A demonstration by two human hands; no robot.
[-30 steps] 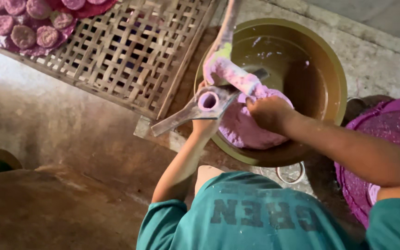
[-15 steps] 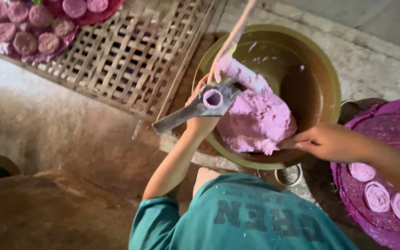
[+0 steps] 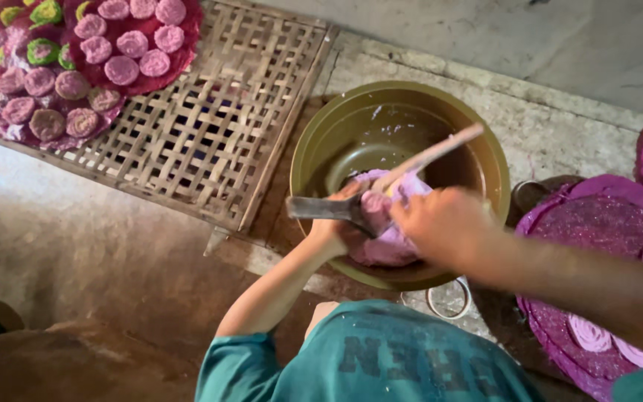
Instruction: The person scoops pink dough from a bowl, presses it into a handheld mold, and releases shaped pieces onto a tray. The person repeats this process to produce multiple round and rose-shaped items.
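A wide olive-brown bowl point(image 3: 418, 100) holds a lump of pink dough point(image 3: 381, 249). My left hand point(image 3: 334, 227) reaches in from the lower left and grips a grey metal mould tool point(image 3: 312, 208) by its handle, its far end sunk into the dough. My right hand point(image 3: 440, 223) comes in from the right, blurred, with its fingers closed on the dough beside the tool's head. A pale dough-coated stick point(image 3: 437, 152) slants up out of the dough toward the bowl's far rim.
A woven bamboo lattice point(image 3: 210, 141) lies to the left, bearing red mats of round pink cakes point(image 3: 124, 52) and some green ones point(image 3: 42, 15). A purple tray point(image 3: 597, 223) with pink spiral pieces point(image 3: 589, 333) sits on the right. A small metal ring point(image 3: 448, 299) lies below the bowl.
My right hand has come back from the purple tray on the right to the dough in the bowl. The left hand has lowered the metal tool into the dough.
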